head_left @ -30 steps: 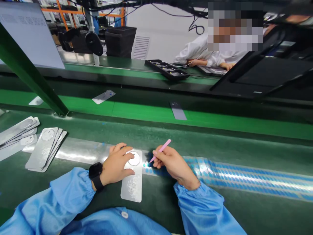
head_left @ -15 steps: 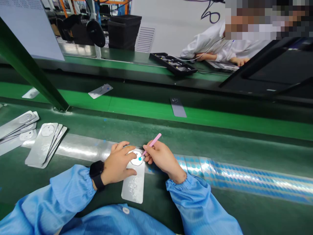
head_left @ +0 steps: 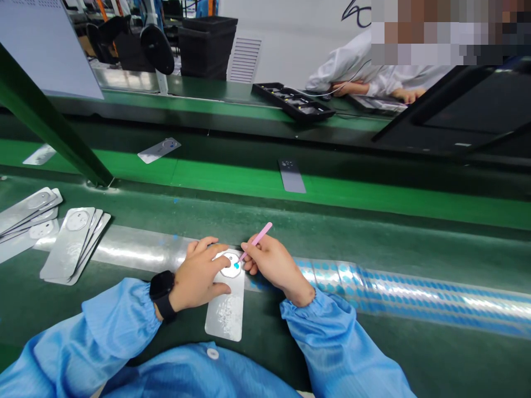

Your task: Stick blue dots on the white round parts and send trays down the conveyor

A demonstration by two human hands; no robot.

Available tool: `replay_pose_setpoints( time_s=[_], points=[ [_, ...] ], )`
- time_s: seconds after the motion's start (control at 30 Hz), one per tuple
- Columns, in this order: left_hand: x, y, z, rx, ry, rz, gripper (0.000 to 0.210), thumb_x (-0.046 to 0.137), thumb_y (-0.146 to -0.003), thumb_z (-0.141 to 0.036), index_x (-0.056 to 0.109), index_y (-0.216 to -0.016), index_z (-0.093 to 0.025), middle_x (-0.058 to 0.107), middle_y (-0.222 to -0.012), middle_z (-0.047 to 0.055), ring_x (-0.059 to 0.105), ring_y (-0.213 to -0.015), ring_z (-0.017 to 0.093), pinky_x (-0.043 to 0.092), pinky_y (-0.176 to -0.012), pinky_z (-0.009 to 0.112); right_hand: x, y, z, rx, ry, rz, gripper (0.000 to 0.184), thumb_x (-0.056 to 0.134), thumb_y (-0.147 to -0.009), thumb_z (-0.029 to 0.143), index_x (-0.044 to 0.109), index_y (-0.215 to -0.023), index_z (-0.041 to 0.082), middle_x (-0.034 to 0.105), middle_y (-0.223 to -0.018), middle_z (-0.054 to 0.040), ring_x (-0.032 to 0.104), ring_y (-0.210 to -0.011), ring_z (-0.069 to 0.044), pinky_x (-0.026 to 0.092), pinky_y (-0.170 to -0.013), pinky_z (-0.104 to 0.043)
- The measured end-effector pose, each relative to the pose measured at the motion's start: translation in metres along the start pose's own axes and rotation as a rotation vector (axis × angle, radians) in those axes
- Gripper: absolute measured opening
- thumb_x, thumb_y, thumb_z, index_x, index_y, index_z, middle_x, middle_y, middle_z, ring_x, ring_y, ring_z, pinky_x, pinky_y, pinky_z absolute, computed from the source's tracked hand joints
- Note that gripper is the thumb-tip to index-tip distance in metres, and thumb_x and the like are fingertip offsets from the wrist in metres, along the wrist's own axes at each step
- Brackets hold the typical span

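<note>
A silver phone back panel (head_left: 226,315) lies on the green bench in front of me, with a white round camera area near its far end. Across its left edge rests my left hand (head_left: 203,272), fingers spread, the index fingertip touching the camera area and the thumb over the panel. My right hand (head_left: 271,262) pinches pink tweezers (head_left: 261,234), whose tip meets a small blue sticker (head_left: 236,265) on the camera area. Just right of the panel, a clear strip with rows of blue round stickers (head_left: 373,287) runs under my right wrist.
Stacked silver panels (head_left: 68,243) lie at the left, beside another pile (head_left: 25,213). Beyond the bench, a green conveyor belt (head_left: 228,174) carries several panels. A green post (head_left: 62,121) slants at the left; a black monitor (head_left: 468,116) stands at the right. A co-worker's sleeve (head_left: 344,61) shows behind.
The view has shifted slightly. Panels on the belt have moved a little to the left. My hands, the tweezers and the panel keep nearly the same pose.
</note>
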State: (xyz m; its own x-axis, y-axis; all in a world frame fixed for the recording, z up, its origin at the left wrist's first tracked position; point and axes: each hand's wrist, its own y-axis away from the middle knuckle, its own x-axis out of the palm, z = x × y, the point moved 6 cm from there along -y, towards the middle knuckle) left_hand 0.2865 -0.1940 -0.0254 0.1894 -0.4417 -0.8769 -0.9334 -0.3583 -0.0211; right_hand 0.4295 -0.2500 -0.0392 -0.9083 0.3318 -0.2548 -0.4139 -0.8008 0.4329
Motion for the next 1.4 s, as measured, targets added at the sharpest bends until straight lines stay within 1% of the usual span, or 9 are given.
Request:
replay_pose_setpoints(
  time_s=[0.27,0.57,0.73,0.87,1.03,1.27,1.4],
  points=[
    [0.0,0.0,-0.001,0.002,-0.008,-0.005,0.041,0.085,-0.062,-0.034,0.062,-0.094,-0.022,0.058,-0.129,0.006,0.039,-0.126,0.035,0.032,-0.098,0.053,0.001,-0.001,-0.001,-0.009,-0.071,-0.012,0.019,0.057,-0.084,0.026,0.053,-0.068,0.017,0.062,-0.051,0.0002,0.058,-0.041,-0.011,0.045,-0.039,-0.018],
    [-0.001,0.0,0.0,0.003,-0.008,-0.002,0.042,0.085,-0.061,-0.034,0.063,-0.095,-0.022,0.058,-0.129,0.007,0.039,-0.126,0.035,0.033,-0.098,0.053,0.001,0.003,0.001,-0.006,-0.034,-0.002,0.02,0.056,-0.084,0.025,0.053,-0.066,0.017,0.061,-0.049,0.001,0.058,-0.041,-0.011,0.045,-0.04,-0.018],
    [-0.001,0.0,-0.001,0.014,-0.013,-0.002,0.038,0.083,-0.065,-0.036,0.064,-0.095,-0.024,0.057,-0.129,0.007,0.039,-0.126,0.035,0.033,-0.098,0.053,0.001,0.005,0.005,-0.001,-0.004,-0.02,0.019,0.056,-0.084,0.023,0.053,-0.066,0.018,0.061,-0.049,0.0013,0.057,-0.041,-0.011,0.045,-0.041,-0.019],
    [-0.001,0.0,-0.001,0.002,-0.008,0.022,0.037,0.082,-0.066,-0.034,0.065,-0.098,-0.025,0.057,-0.13,0.007,0.037,-0.127,0.034,0.032,-0.099,0.054,0.0,0.006,0.007,-0.009,0.012,-0.034,0.018,0.056,-0.083,0.023,0.052,-0.067,0.019,0.061,-0.049,0.0013,0.058,-0.042,-0.012,0.047,-0.042,-0.02],
    [-0.001,0.001,-0.002,0.009,-0.019,0.039,0.037,0.081,-0.067,-0.034,0.068,-0.102,-0.028,0.055,-0.13,0.007,0.035,-0.127,0.036,0.031,-0.099,0.055,0.0,0.006,0.007,-0.048,0.017,-0.017,0.018,0.057,-0.083,0.025,0.052,-0.067,0.019,0.062,-0.05,0.0009,0.059,-0.042,-0.012,0.047,-0.041,-0.02],
    [-0.004,-0.001,-0.007,-0.004,-0.063,0.106,0.039,0.078,-0.071,-0.032,0.067,-0.108,-0.032,0.052,-0.133,0.007,0.033,-0.128,0.038,0.03,-0.097,0.056,0.0,0.007,0.006,-0.02,0.052,-0.034,0.015,0.056,-0.084,0.021,0.052,-0.07,0.019,0.063,-0.051,0.0007,0.059,-0.043,-0.012,0.048,-0.043,-0.02],
    [-0.006,-0.001,-0.011,-0.001,-0.126,0.12,0.037,0.076,-0.073,-0.032,0.066,-0.109,-0.032,0.052,-0.134,0.007,0.034,-0.127,0.038,0.03,-0.094,0.056,0.0,0.006,0.006,-0.023,0.041,-0.038,0.015,0.056,-0.084,0.02,0.053,-0.07,0.019,0.062,-0.051,0.0009,0.06,-0.043,-0.013,0.048,-0.043,-0.021]
  ],
)
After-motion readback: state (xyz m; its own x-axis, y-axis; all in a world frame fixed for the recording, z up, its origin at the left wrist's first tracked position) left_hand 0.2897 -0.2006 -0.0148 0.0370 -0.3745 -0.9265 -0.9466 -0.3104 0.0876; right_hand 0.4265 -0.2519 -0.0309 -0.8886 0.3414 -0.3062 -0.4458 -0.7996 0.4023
